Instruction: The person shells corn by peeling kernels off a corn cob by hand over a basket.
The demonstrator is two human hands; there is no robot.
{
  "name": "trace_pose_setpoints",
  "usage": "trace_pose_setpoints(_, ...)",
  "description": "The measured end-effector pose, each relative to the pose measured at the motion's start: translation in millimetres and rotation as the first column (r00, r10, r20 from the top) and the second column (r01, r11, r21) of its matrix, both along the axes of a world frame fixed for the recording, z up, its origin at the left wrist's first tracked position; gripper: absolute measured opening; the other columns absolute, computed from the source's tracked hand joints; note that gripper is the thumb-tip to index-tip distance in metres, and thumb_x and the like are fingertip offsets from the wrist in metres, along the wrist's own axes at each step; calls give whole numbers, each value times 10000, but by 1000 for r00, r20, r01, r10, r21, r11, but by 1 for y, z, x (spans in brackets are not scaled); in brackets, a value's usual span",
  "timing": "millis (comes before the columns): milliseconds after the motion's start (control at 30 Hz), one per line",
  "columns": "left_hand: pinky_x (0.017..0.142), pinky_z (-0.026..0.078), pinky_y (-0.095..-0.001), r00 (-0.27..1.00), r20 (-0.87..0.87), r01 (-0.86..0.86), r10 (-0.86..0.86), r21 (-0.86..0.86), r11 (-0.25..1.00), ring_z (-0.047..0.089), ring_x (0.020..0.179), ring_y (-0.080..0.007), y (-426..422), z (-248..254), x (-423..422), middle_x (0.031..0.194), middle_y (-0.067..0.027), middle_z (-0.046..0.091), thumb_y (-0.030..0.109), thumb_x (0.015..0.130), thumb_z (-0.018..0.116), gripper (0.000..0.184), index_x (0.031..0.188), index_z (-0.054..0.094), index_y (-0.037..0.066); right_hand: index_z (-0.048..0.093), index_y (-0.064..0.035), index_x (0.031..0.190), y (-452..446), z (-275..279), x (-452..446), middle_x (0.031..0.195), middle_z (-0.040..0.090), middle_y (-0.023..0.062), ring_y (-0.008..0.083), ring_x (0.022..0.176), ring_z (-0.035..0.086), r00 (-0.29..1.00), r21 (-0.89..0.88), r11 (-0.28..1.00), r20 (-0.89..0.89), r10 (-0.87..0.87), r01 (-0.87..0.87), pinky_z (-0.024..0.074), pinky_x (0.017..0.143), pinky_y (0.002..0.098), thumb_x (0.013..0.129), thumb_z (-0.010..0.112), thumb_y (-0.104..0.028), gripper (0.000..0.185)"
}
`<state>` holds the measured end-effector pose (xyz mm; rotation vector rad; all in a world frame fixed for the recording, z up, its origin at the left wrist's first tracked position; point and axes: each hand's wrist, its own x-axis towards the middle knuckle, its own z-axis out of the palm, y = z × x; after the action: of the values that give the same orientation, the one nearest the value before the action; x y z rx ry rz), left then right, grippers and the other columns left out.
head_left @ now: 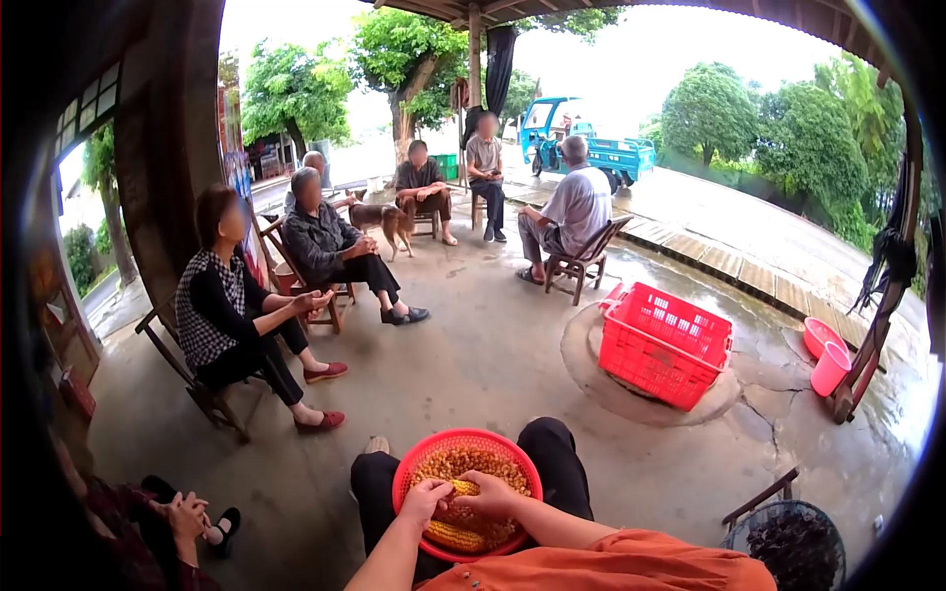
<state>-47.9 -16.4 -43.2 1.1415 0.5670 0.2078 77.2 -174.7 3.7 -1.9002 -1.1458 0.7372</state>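
Note:
A red plastic basket (402, 483) rests on my lap between my knees. Loose corn kernels (483, 463) cover its inside, and yellow corn cobs (453, 537) lie at its near side. Over the kernels, my left hand (424, 500) and my right hand (493, 495) both grip one ear of corn (461, 488). The fingers of both hands are closed around it, and parts of the ear are hidden behind them.
Several people sit on chairs ahead and to the left, near a brown dog (389, 222). A red crate (665, 345) stands ahead right, with a pink bucket (831, 369) and red basin (823, 335) beyond. A dark-filled basket (788, 547) sits near right. A blue three-wheeler (616, 156) is outside.

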Motion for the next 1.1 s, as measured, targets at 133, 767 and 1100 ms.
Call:
trace_pose_setpoints(133, 577, 455, -218, 1000, 4, -1, 1, -50, 999, 560, 614, -101, -4, 13, -2, 798, -22, 637, 172, 930, 660, 149, 1001, 623, 46, 572, -62, 1271, 2, -8, 4, 1165, 658, 148, 257, 1091, 626, 1000, 44, 999, -23, -5, 6, 478, 941, 349, 832, 743, -405, 583)
trace_pose_setpoints(767, 566, 507, -252, 1000, -19, -1, 2, 45, 999, 590, 614, -123, -6, 6, 1, 791, -41, 638, 176, 934, 629, 116, 973, 591, 74, 585, -60, 1243, 0, -10, 6, 1143, 653, 125, 225, 1077, 617, 999, 74, 997, -35, 20, -18, 473, 936, 334, 835, 751, -394, 553)
trace_pose_setpoints(1100, 700, 513, -253, 1000, -13, -19, 19, -15, 1000, 607, 754, -123, -10, 15, -1, 849, -30, 633, 133, 887, 672, 116, 953, 601, 70, 585, -56, 1231, 0, -14, 7, 1137, 652, 146, 248, 1073, 624, 996, 88, 993, 43, 73, -76, 474, 934, 348, 843, 732, -381, 528)
